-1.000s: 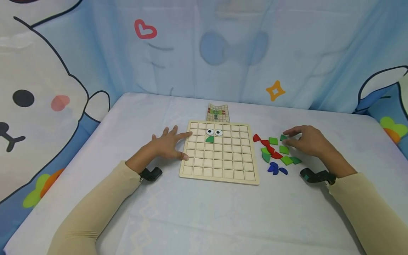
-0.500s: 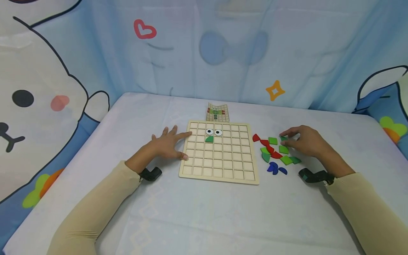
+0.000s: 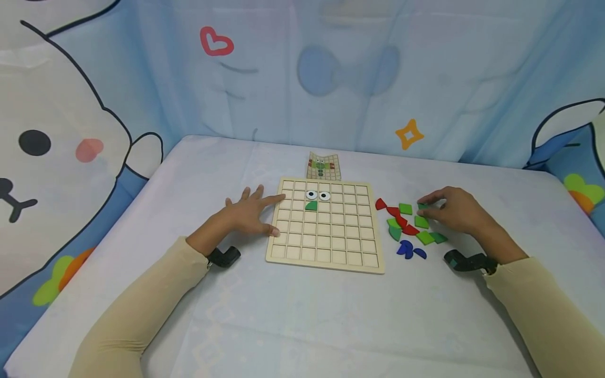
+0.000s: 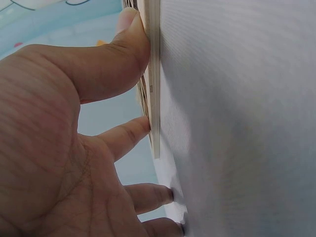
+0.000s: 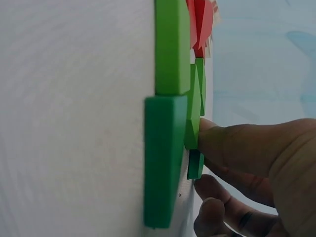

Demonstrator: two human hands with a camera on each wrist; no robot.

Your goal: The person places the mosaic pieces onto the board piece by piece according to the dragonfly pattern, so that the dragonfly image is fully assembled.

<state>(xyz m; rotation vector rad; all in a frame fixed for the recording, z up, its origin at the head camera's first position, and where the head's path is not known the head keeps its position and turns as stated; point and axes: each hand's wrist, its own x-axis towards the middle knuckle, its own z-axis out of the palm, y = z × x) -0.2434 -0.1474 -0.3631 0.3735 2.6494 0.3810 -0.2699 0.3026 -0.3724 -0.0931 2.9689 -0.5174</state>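
My left hand has its fingers spread, with the thumb and index finger resting on the left edge of a wooden grid board; the left wrist view shows the thumb on the board's rim. Two round eye pieces and a green quarter-circle tile sit in its cells. Right of the board, my right hand pinches a small dark green tile at the table between thumb and fingers. Its shape is mostly hidden.
Loose tiles lie beside the board: red tiles, light green squares, dark green pieces and blue pieces. A patterned card lies behind the board. A printed curtain hangs beyond the white-covered table.
The right fingers have closed on the dark green tile, which has shifted slightly toward me and is more covered. My left hand and the board have stayed put.
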